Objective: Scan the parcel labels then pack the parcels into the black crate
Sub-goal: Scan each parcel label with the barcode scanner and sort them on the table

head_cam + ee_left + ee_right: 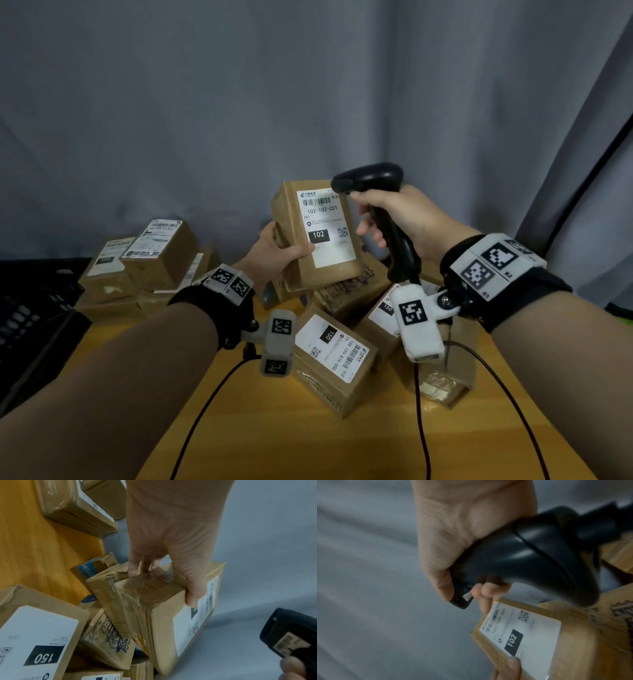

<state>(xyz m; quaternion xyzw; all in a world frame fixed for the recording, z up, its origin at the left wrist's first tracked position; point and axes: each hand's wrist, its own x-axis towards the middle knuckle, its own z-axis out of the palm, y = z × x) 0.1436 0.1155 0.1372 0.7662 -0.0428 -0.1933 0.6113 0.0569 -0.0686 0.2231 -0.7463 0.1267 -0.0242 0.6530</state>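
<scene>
My left hand [277,251] grips a brown cardboard parcel [346,270] and holds it up above the pile, its white label marked 102 [325,228] facing me. The thumb lies on the label's lower left; the fingers wrap the parcel's far side [164,586]. My right hand [394,219] grips the handle of a black barcode scanner [373,180], whose head points left at the top of the label. In the right wrist view the scanner [530,555] sits just above the parcel [573,642]. The black crate [30,318] shows at the left edge.
Several more labelled parcels lie on the wooden table [274,428]: one marked 150 [332,356] in front, others piled under the raised parcel, a stack [144,263] at the left beside the crate. Black cables [423,428] trail across the table. A grey curtain hangs behind.
</scene>
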